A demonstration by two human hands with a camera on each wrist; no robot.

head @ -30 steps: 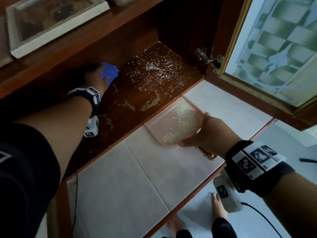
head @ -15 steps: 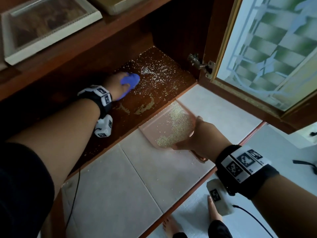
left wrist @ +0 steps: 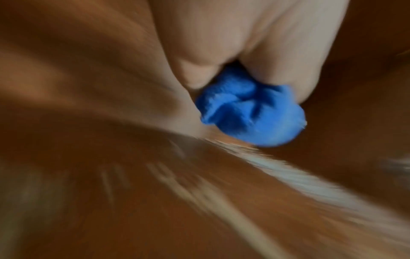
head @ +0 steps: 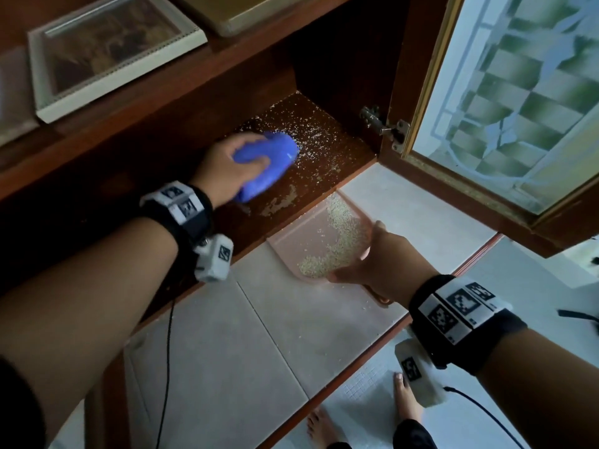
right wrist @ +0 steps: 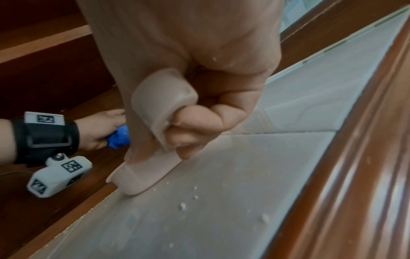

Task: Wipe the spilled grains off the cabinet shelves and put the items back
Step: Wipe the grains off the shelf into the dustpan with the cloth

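while my left hand (head: pixel 227 166) is bunching the blue cloth (head: pixel 269 163) in curled fingers on the cabinet shelf (head: pixel 324 150), i'm pressing it against the scattered grains (head: pixel 301 131) to push them toward the edge. my right hand (head: pixel 379 264) is gripping the dustpan (head: pixel 311 241) handle, lip at the shelf's edge (ready to catch). the left wrist view is blurring out, hiding the grains.

Framed picture (head: pixel 110 50) lying flat on upper shelf, beside a tan flat box (head: pixel 256 11). Glass cabinet door (head: pixel 518 92) open at right, metal hinge (head: pixel 385 128) on its frame. Bare feet (head: pixel 405 400) on tiled floor below.
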